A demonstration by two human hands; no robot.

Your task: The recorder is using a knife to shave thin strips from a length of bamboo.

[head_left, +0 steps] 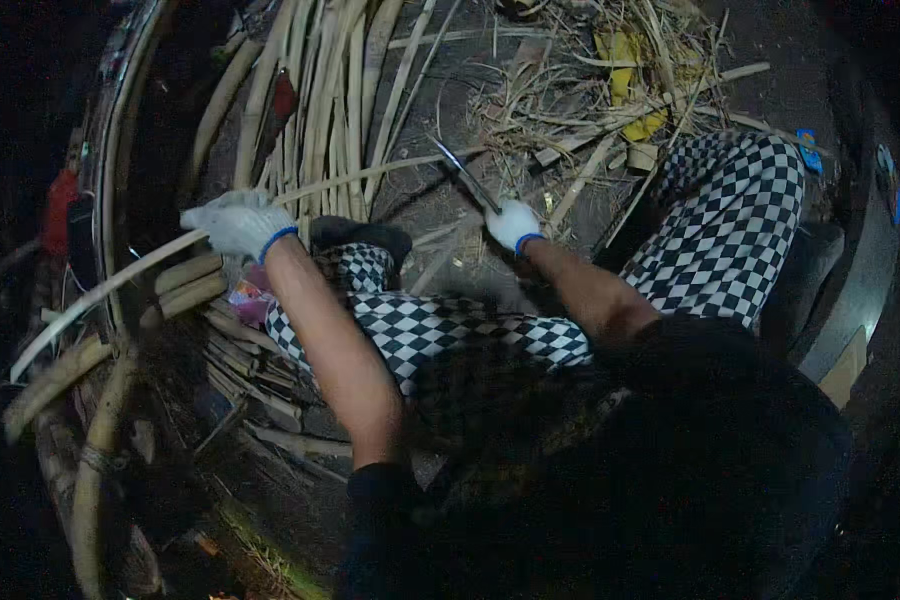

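Observation:
My left hand (232, 222), in a white glove with a blue cuff, is closed around a long pale bamboo strip (370, 174). The strip runs from the lower left, through the glove, to the middle of the view. In my right hand (513, 222), gloved the same way, is a knife (467, 175) with a narrow shiny blade. Its blade points up and to the left, and its tip lies close to the strip's far end; whether they touch I cannot tell. The glove hides the knife's handle.
A bundle of split bamboo strips (335, 100) lies at the far left-centre. Shavings (530, 105) are heaped at the far right, beside a yellow piece (622, 62). Thick bamboo poles (98, 450) stand at the left. My checkered trouser legs (735, 220) spread across the ground.

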